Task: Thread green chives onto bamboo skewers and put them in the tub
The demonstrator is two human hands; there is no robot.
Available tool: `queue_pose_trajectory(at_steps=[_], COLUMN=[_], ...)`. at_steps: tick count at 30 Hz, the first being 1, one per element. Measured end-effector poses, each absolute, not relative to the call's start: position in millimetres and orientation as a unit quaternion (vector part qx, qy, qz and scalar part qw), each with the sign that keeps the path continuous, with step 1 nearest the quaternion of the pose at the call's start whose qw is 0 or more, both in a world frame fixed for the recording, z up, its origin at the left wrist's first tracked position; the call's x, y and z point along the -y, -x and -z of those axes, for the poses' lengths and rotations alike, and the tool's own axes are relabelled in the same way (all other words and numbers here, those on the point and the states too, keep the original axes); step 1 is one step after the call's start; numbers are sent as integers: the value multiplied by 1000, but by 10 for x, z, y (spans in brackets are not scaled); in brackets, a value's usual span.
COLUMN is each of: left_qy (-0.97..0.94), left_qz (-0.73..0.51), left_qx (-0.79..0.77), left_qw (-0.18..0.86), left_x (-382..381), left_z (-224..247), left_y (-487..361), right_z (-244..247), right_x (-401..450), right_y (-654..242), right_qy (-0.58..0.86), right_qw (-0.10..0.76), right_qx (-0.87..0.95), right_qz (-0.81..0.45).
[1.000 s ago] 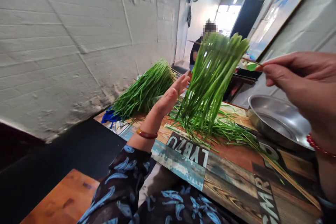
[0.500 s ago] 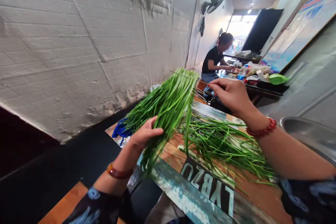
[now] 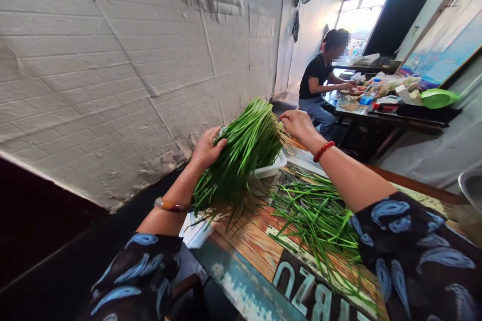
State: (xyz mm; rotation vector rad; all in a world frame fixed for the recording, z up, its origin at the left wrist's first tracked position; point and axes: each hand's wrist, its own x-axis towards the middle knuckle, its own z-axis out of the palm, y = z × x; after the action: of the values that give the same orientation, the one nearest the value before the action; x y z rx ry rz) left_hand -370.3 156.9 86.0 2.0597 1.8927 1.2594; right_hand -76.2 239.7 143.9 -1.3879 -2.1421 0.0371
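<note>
A thick pile of green chives (image 3: 241, 145) lies in a white plastic tray (image 3: 271, 166), with pale wooden skewers (image 3: 288, 143) sticking out at its right end. My left hand (image 3: 206, 150) is against the leafy left side of the pile, its thumb and fingers around some of the leaves; part of the fingers is hidden. At the opposite end my right hand (image 3: 299, 124) pinches by the skewer ends, and what it grips looks like a thin skewer. Loose chives (image 3: 320, 210) are spread on the wood-patterned table (image 3: 241, 233) below my right arm.
A brick-patterned wall (image 3: 131, 75) runs close along the left. Further back, a person (image 3: 320, 80) sits working at another table with a bottle (image 3: 369, 94), bags and a green bowl (image 3: 439, 98). The rim of a metal basin (image 3: 469, 185) shows at the right edge.
The chives held up between my hands have come down onto the pile in the tray. My left hand has moved up and away, my right hand slightly left. The view has turned a little.
</note>
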Motion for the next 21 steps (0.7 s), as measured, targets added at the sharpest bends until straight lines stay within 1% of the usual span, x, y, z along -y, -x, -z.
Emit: queue_pose_trajectory(at_steps=[2, 4, 9, 11, 14, 17, 21], left_qy=[-689, -704, -686, -691, -726, -748, -744], left_qz=[-383, -332, -224, -196, -153, -136, -152], left_qx=[-615, -626, -691, -695, -671, -649, -651], left_qw=[-25, -45, -27, -19, 2, 17, 20], left_x=[-1574, -1604, -1813, -1947, -2165, -2312, -2336], left_z=[-938, -1031, -1099, -1064, -995, -929, -889], left_y=[3501, 3260, 2848, 2838, 2919, 2991, 3020], right_z=[-1467, -1507, -1468, -1409, -1340, -1322, -1384], right_x=[-2402, -2377, -2224, -2174, -2148, -2166, -2143], right_y=[730, 699, 602, 567, 551, 568, 546], right_qy=[519, 526, 513, 499, 516, 527, 527], right_qw=[285, 277, 224, 191, 145, 127, 134], right_qx=[806, 804, 827, 843, 842, 839, 838], right_qz=[-15, -13, 41, 62, 64, 52, 48])
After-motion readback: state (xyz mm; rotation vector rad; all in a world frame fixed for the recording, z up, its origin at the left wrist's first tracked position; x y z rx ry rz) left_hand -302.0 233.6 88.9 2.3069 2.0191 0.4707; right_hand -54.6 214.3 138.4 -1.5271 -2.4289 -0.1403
